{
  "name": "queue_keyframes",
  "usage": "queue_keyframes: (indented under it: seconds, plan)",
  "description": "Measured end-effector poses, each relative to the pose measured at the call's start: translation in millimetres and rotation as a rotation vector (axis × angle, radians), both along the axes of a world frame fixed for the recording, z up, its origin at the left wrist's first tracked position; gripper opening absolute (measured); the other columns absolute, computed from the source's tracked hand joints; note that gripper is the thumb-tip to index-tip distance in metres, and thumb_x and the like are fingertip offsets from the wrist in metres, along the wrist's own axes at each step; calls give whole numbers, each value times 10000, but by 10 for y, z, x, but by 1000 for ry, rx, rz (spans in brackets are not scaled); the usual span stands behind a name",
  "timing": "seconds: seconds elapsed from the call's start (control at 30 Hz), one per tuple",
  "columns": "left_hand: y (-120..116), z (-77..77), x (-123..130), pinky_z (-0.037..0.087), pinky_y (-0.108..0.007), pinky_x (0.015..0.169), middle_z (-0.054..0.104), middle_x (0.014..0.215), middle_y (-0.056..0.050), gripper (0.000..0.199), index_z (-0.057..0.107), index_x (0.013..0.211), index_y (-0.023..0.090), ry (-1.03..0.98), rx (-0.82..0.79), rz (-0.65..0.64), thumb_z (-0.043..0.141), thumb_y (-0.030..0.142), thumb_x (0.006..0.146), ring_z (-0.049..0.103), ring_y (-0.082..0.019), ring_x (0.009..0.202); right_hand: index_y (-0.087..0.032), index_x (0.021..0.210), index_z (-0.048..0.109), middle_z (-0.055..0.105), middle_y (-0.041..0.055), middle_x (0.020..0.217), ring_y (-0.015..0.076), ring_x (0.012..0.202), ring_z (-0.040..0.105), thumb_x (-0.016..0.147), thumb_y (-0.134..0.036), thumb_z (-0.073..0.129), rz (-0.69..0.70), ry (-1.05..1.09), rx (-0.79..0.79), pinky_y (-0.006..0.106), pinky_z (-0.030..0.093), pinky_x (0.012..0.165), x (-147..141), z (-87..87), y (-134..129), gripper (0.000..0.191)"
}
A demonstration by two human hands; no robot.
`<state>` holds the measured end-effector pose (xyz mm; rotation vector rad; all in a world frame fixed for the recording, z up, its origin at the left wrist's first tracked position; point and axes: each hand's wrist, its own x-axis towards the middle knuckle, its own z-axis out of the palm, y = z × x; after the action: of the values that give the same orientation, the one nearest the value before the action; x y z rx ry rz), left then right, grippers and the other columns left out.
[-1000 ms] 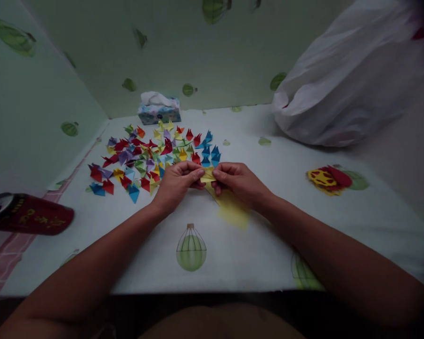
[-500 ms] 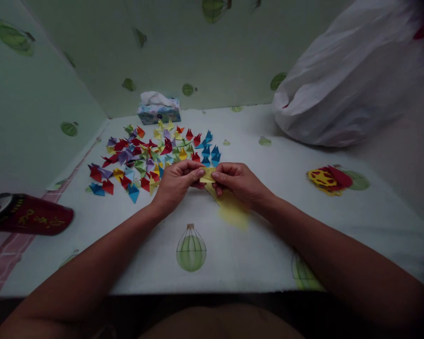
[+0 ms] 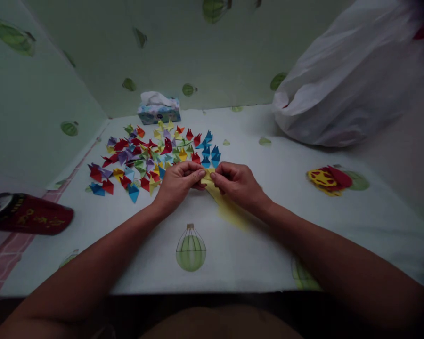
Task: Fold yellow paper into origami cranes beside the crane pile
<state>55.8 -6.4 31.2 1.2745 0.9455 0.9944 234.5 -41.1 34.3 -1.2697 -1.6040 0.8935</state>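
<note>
A small folded piece of yellow paper (image 3: 207,176) is pinched between both hands above the middle of the table. My left hand (image 3: 178,185) grips its left side between thumb and fingers. On its right side my right hand (image 3: 238,183) holds it, with the fingers curled closed. Beneath and beside my right hand lies more yellow paper (image 3: 229,211), partly covered by the hand. Just behind my left hand spreads a group of several small folded paper figures (image 3: 108,186) in red, blue, yellow, purple and green.
A tissue box (image 3: 159,112) stands at the back left. The red can (image 3: 38,214) lies at the left edge. At the right are red and yellow cut-out shapes (image 3: 327,180), with a large white plastic bag (image 3: 325,103) behind them.
My right hand has shifted slightly and its fingers are curled closer around the paper. My left hand is almost where it was.
</note>
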Motion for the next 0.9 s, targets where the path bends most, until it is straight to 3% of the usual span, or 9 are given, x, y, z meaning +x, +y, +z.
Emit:
queue_keyframes:
  seconds: [0.23,0.37,0.57,0.73,0.9]
  plan:
    - [19,25,-9,604,-230,594,705,695,3,376,710,814,150,-18,-55,-36,900,424,639,661,-99,575,-180,688,575,579,-33,554,90,520,499,839,-522,698,160,345,-207,247,377,554,31,-38,41,394]
    - [16,36,-12,594,-229,583,700,680,2,371,706,807,152,-7,-49,-52,898,423,642,653,-99,565,-183,688,562,578,-36,571,87,510,513,794,-529,752,194,428,-267,238,376,531,38,-74,59,409]
    - [8,17,-8,590,-237,590,700,678,5,369,703,811,155,13,-39,-54,889,432,654,650,-100,557,-190,656,528,558,-35,522,86,495,464,854,-454,671,161,276,-204,240,345,525,34,-43,49,359]
    - [-8,25,2,583,-220,595,702,680,5,408,708,837,142,11,-54,-59,887,457,650,657,-96,564,-195,623,501,507,-48,511,82,496,411,855,-367,634,34,113,-80,250,305,523,5,-19,22,318]
    - [-2,33,-4,580,-225,606,679,656,3,416,685,809,143,6,-52,-99,817,528,721,650,-100,575,-192,631,510,485,-48,543,88,532,398,862,-321,605,-3,30,5,261,299,551,3,-31,22,281]
